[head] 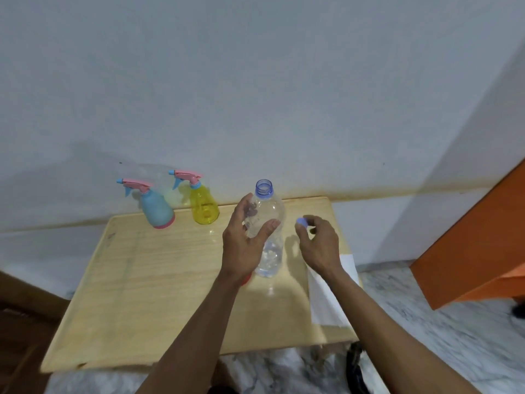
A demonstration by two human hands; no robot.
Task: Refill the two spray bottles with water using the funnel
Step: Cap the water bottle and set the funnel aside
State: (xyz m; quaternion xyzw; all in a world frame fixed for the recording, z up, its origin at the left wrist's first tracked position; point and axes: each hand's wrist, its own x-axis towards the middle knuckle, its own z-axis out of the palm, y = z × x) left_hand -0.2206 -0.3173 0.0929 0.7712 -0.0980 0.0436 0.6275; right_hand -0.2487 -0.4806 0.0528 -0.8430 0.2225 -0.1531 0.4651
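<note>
Clear water bottle (268,231) standing upright on the wooden tabletop (159,280), right of centre, its blue-ringed neck uncapped and open; a little water showing low in it. Left hand (245,245) reaching around the bottle's near side, fingers (270,226) spread and loosely curved beside the plastic; whether they are touching it, cannot tell. Right hand (316,240) hovering just right of the bottle, fingers pinching the small blue cap (301,222) at its tips. Two spray bottles sitting capped toward the tabletop's far edge, well left of the water bottle: blue spray bottle (154,207) furthest left, yellow spray bottle (203,204) just beside it, both with pink trigger heads. White paper sheet (332,294) lying at the tabletop's right edge, partly under the right forearm. A sliver of something red (246,279) peeking out below the left wrist.
</note>
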